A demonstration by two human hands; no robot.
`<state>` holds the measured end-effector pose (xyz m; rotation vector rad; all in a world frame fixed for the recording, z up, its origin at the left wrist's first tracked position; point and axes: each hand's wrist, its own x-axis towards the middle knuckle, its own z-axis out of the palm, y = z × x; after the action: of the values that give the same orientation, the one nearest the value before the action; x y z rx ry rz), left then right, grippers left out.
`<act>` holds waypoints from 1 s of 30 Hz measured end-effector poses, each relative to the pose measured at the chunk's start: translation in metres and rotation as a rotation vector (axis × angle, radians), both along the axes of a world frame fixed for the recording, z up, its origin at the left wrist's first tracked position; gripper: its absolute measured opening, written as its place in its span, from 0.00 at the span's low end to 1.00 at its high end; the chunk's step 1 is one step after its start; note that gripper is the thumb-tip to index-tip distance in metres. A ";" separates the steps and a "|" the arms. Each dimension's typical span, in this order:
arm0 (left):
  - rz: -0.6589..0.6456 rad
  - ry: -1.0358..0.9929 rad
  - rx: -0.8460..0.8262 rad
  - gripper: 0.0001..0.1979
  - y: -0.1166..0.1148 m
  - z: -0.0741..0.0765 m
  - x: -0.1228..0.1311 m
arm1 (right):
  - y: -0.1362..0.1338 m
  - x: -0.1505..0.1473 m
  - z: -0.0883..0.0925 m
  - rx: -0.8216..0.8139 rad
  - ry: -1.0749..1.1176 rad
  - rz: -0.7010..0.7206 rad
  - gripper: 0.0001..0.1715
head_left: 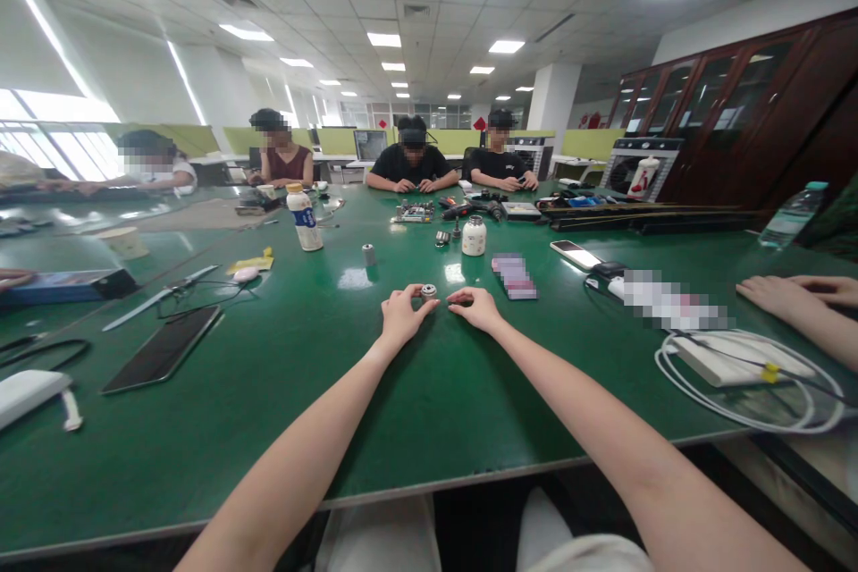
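Observation:
Near the middle of the green table [483,411], my left hand [400,316] has its thumb and fingers closed around a small round metal part [428,290] with a ring-shaped top. My right hand [475,309] is just to the right of it, apart from the part. Its fingers are curled and the thumb and fingertips nearly meet in a pinch; anything between them is too small to make out. Beyond my left hand stands a small metal cylinder [368,254]. A phone-sized pinkish object [515,277], partly blurred, lies past my right hand.
Farther back are a white jar [474,236], a bottle [305,218], a circuit board [414,212] and a power drill [492,207]. A tablet [164,349] lies left; coiled white cable [814,407] and a person's hands [784,293] are right. Several people sit around the table.

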<state>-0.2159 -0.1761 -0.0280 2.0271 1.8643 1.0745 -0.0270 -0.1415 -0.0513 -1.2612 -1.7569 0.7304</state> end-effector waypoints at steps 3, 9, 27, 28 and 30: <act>-0.006 -0.001 0.006 0.17 0.000 -0.001 0.000 | 0.003 -0.009 0.008 0.017 0.054 -0.032 0.07; -0.012 -0.001 0.014 0.16 0.000 -0.001 0.000 | 0.014 -0.039 0.037 0.107 0.325 -0.045 0.07; -0.004 0.013 -0.016 0.17 0.000 0.000 0.000 | 0.002 -0.054 0.042 0.118 0.034 -0.055 0.01; -0.004 0.013 -0.015 0.18 0.000 0.000 0.000 | 0.001 -0.053 0.043 0.123 0.032 -0.090 0.03; -0.003 0.014 -0.012 0.18 0.001 0.000 0.000 | 0.001 -0.050 0.044 0.149 0.046 -0.161 0.08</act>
<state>-0.2159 -0.1755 -0.0284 2.0351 1.8696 1.0491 -0.0771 -0.1403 -0.0075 -1.2576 -1.6197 0.5222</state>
